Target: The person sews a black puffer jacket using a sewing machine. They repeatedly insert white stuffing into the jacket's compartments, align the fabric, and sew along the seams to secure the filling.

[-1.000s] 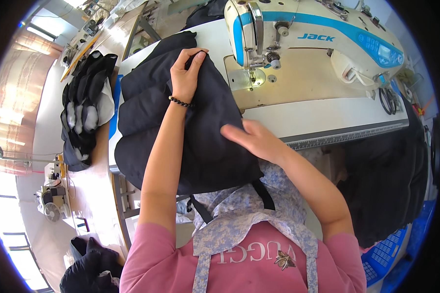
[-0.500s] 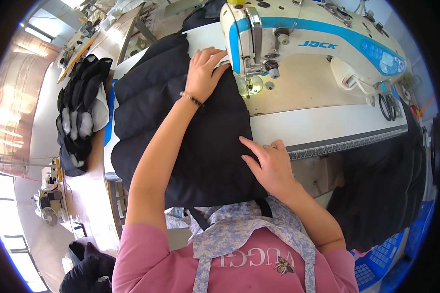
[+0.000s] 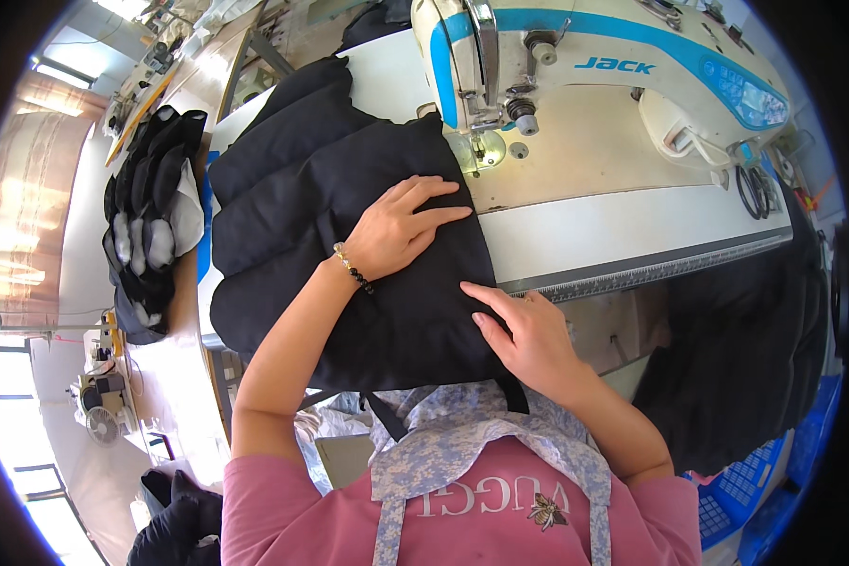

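A black padded fabric piece (image 3: 278, 203) with quilted channels lies on the white sewing table, its near end reaching my apron. Its right edge runs just left of the needle area of a white and blue sewing machine (image 3: 538, 66). My left hand (image 3: 401, 226) rests flat on top of the fabric, fingers stretched toward that right edge. Nearer to me, my right hand (image 3: 533, 335) is at the same edge. Its index finger and thumb lie apart on the fabric, while the other fingers are partly hidden.
A ruler strip (image 3: 651, 269) runs along the table's front edge. Dark fabric (image 3: 736, 349) hangs at the right, above a blue plastic basket (image 3: 736, 491). More black padded pieces (image 3: 156, 208) lie on a table at the left, and a dark bundle (image 3: 174, 519) sits at lower left.
My left hand has come back from beside the machine head toward me, now lying on the fabric. The right hand stays at the edge, nearly unmoved. The view has shifted slightly.
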A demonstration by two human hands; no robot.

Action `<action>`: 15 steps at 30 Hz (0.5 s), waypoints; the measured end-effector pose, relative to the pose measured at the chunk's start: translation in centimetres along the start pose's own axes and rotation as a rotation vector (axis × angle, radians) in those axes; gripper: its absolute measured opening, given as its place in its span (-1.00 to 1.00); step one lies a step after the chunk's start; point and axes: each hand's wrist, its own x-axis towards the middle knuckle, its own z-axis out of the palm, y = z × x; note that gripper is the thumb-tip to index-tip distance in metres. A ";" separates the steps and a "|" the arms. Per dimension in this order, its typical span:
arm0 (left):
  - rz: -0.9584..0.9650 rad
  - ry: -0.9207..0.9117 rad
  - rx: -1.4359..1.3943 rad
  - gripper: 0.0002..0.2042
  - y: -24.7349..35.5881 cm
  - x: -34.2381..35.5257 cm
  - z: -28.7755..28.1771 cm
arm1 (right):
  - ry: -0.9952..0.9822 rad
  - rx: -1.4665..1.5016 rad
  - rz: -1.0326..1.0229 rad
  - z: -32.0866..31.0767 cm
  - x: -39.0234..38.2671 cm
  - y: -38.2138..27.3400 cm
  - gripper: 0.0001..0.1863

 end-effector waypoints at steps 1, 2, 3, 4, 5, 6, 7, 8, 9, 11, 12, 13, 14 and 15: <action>-0.001 -0.008 0.006 -0.58 0.1 0.0 0.0 | 0.000 0.008 0.011 0.0 -0.2 0.1 -0.66; 0.009 -0.011 0.016 -0.58 -0.1 0.1 0.1 | 0.005 0.010 0.027 0.0 -0.2 0.2 -0.66; 0.015 -0.012 0.027 -0.58 -0.3 0.3 0.2 | 0.007 0.012 0.040 -0.1 -0.2 0.2 -0.65; 0.022 -0.012 0.038 -0.58 -0.6 0.4 0.2 | 0.009 0.014 0.053 -0.2 -0.2 0.1 -0.65; 0.018 -0.012 0.027 -0.58 -0.8 0.6 0.3 | 0.009 -0.038 0.038 -0.4 0.0 0.1 -0.66; 0.017 -0.011 0.018 -0.58 -1.1 1.1 0.4 | 0.011 -0.090 0.022 -0.8 0.4 0.2 -0.67; 0.017 -0.010 0.008 -0.58 -1.5 1.5 0.4 | 0.014 -0.143 0.006 -1.0 0.7 0.3 -0.67; 0.025 -0.009 0.007 -0.58 -1.9 1.9 0.5 | 0.018 -0.174 0.006 -1.0 1.1 0.6 -0.68; 0.035 -0.008 0.005 -0.58 -2.4 2.4 0.5 | 0.022 -0.206 0.007 -1.1 1.5 0.9 -0.68; 0.052 -0.002 -0.002 -0.56 -3.5 3.2 0.8 | 0.024 -0.270 0.019 -1.4 2.2 1.2 -0.70; 0.061 0.000 -0.006 -0.56 -4.0 3.6 0.9 | 0.022 -0.282 0.032 -1.5 2.4 1.3 -0.70; 0.070 0.001 -0.009 -0.55 -4.4 4.0 1.0 | 0.020 -0.293 0.045 -1.5 2.6 1.3 -0.71; 0.077 0.003 -0.012 -0.55 -4.9 4.4 1.1 | 0.018 -0.304 0.057 -1.5 2.8 1.4 -0.71; 0.102 0.025 -0.002 -0.53 -5.2 4.7 1.2 | 0.027 -0.308 0.061 -1.4 3.0 1.4 -0.71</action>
